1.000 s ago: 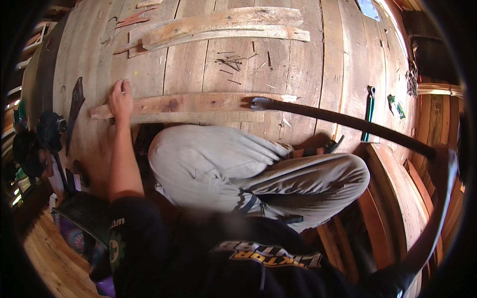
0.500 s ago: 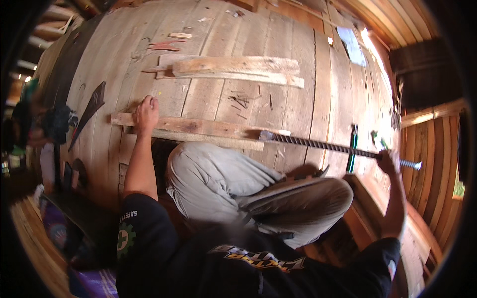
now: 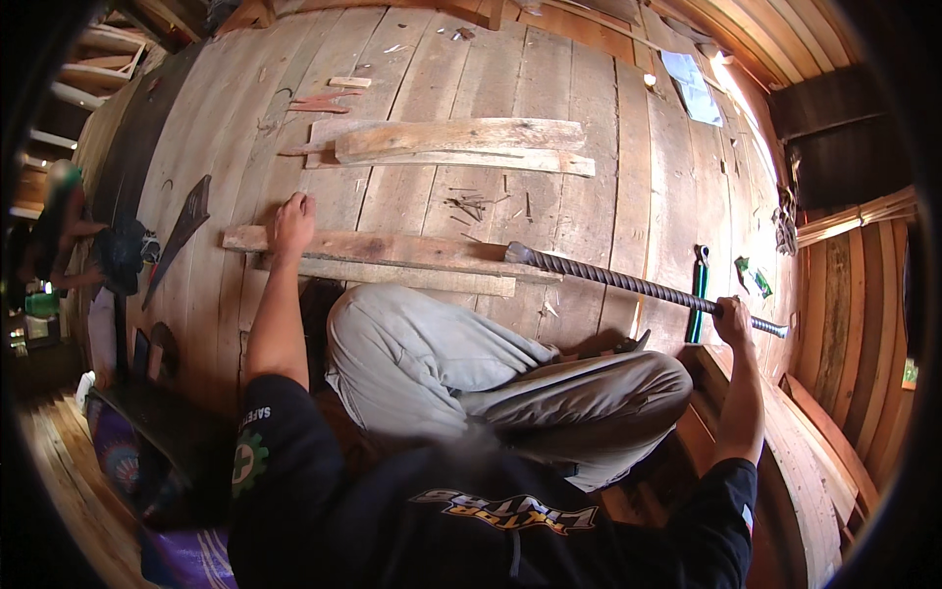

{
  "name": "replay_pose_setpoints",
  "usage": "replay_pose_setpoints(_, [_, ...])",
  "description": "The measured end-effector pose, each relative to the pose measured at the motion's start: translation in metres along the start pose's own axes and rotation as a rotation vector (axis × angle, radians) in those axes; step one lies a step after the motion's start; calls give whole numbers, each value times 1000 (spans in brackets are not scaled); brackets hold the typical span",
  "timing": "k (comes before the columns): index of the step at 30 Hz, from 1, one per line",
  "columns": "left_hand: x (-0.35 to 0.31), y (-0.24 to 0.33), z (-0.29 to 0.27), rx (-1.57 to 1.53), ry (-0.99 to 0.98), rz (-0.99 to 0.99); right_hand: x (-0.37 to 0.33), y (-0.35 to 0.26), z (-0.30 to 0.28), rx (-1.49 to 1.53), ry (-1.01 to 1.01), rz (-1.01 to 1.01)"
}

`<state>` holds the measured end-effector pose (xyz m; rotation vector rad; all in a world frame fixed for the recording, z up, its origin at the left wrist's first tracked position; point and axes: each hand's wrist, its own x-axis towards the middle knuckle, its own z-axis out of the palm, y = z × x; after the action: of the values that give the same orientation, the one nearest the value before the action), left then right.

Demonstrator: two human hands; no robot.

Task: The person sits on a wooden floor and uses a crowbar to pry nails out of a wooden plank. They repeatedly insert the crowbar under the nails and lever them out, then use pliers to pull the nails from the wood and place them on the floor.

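My left hand [image 3: 292, 228] is closed over the left part of a narrow wooden plank [image 3: 392, 245], which lies crosswise in front of my knees. A second, paler strip [image 3: 412, 278] lies along its near side. In my right hand [image 3: 732, 322] is a dark ribbed steel pry bar [image 3: 618, 282], gripped near its flared right end. Its thick left end meets or hovers just over the plank's right part; contact cannot be told. Just beyond the plank, several loose nails [image 3: 469, 204] lie on the board floor.
Farther off lie stacked boards [image 3: 461, 137] and reddish splinters [image 3: 324, 102]. A handsaw [image 3: 179, 236] is at left, with another person [image 3: 74, 236] beyond it. At right are a green-and-black tool [image 3: 699, 294], a green wrapper [image 3: 754, 278], a pale blue sheet [image 3: 692, 88] and a timber beam [image 3: 785, 461].
My right hand has moved left, carrying the pry bar with it. The bar's thick end has shifted slightly left and farther away from me. My left hand stays on the plank.
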<state>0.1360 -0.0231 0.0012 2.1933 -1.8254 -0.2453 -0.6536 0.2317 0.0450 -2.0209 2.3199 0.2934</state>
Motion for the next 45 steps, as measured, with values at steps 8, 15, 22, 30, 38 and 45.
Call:
replay_pose_setpoints(8, [-8, 83, 18, -478, -316, 481, -34, 4, 16, 154, 23, 25])
replay_pose_setpoints(15, [-87, 226, 39, -428, -706, 923, -46, -35, -6, 181, 89, 36])
replay_pose_setpoints(22, [-83, 227, 43, -248, -802, 907, -48, -42, -9, 258, 75, 104])
replay_pose_setpoints(30, [-62, 207, 44, -25, -275, 734, -34, -32, -83, -103, 84, 106])
replay_pose_setpoints(38, [-72, 210, 38, -26, -676, 683, -35, -80, -241, -309, 299, 106])
replay_pose_setpoints(45, [-105, 217, 79, 127, -713, 906, -72, -93, -263, -636, 473, 222])
